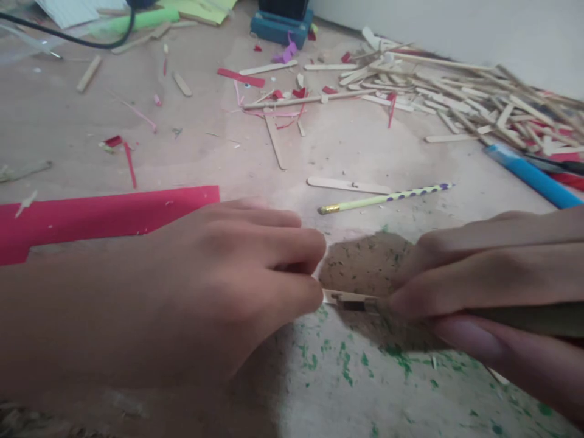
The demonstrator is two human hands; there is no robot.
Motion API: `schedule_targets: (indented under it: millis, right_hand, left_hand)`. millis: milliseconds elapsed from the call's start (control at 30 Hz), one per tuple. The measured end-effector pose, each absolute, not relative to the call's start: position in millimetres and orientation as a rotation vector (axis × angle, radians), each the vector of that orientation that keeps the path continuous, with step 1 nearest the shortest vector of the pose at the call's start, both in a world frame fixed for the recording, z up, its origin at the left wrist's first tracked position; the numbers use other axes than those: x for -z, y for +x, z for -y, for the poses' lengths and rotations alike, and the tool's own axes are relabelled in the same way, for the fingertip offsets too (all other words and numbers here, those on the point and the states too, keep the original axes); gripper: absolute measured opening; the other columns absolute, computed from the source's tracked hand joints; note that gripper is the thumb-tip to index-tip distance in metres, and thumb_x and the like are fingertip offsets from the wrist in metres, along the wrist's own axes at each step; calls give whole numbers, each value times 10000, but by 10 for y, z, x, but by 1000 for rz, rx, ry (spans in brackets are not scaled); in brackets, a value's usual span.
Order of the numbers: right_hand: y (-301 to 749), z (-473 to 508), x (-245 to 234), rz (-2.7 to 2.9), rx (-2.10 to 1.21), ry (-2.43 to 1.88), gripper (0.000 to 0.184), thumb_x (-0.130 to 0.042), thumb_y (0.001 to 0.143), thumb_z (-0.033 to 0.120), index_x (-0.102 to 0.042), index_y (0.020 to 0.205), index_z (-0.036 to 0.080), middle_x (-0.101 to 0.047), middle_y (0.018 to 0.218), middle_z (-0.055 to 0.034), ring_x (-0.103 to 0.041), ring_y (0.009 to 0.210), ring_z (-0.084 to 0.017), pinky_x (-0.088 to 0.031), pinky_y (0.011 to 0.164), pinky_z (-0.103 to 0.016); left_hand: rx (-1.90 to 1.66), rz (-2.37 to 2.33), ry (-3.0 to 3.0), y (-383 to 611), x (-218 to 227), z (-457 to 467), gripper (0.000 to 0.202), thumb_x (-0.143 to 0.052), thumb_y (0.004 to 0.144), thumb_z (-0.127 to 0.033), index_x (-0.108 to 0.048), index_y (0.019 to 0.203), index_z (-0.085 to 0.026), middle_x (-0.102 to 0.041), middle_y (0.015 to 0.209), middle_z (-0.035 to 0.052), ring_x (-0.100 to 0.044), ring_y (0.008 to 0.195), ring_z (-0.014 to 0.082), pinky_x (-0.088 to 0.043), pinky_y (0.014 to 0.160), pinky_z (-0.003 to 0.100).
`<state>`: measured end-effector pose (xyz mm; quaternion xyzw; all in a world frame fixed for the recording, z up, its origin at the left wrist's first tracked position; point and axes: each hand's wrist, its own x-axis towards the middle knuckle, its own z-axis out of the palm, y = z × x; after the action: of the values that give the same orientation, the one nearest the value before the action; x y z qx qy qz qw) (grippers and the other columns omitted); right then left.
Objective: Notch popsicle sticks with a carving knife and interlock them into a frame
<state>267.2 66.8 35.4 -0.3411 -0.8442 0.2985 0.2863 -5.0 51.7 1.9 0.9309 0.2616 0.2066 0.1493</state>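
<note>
My left hand (237, 267) is closed, its fingertips pinching the end of a thin pale wooden craft stick (328, 296) against the table. From the right, my right hand (483, 286) is wrapped around a cutter knife (529, 319) with a dark handle. Its blurred metal front end lies over the stick, just beside my left fingertips. How deep the blade sits in the wood I cannot tell. Beyond my fingers lie a light green pencil (365, 202) with purple spots and another craft stick (340, 183).
A red paper strip (114, 213) lies behind my left hand. Craft sticks are heaped in a pile (447, 91) by the wall, near a blue tube-like object (531, 173). A blue stand (280, 27) is at the back; a black cable (82, 41) crosses the upper left.
</note>
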Motion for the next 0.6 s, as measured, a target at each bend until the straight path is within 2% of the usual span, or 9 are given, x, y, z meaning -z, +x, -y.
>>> schedule_targets:
  millis: [67,133,400,600]
  right_hand:
    - [2683,-661,-359,2361,-711,-1028,115,-772,868,373,-853,927,316,-742,838,-38,-708,697,-189,-557,513,-239]
    - [2682,-651,-355,2325,-710,-1108,182,-718,893,414,-858,954,315,-737,881,-55,-713,733,-211,-558,512,-268]
    - [2713,-679,-326,2349,-819,-1002,139,-746,896,327,-845,988,297,-737,928,-56,-722,790,-190,-570,535,-229]
    - [2781,-769,-347,2375,-934,-897,207,-727,927,234,-825,1093,310,-768,1099,-46,-764,946,-208,-666,747,-200]
  left_hand:
    - [-595,-752,2678,-45,-23,-518,247,-531,967,-98,-690,804,-192,-710,939,17,-629,854,179,-452,746,348]
    - [-592,-741,2680,-42,-26,-519,251,-524,970,-88,-709,833,-188,-709,949,11,-632,864,174,-457,756,344]
    - [-583,-724,2686,-73,-21,-522,271,-509,990,-97,-740,882,-188,-705,938,4,-613,842,164,-444,746,339]
    - [-583,-745,2696,-45,-26,-519,259,-520,985,-97,-744,895,-191,-694,933,-2,-609,833,163,-437,742,343]
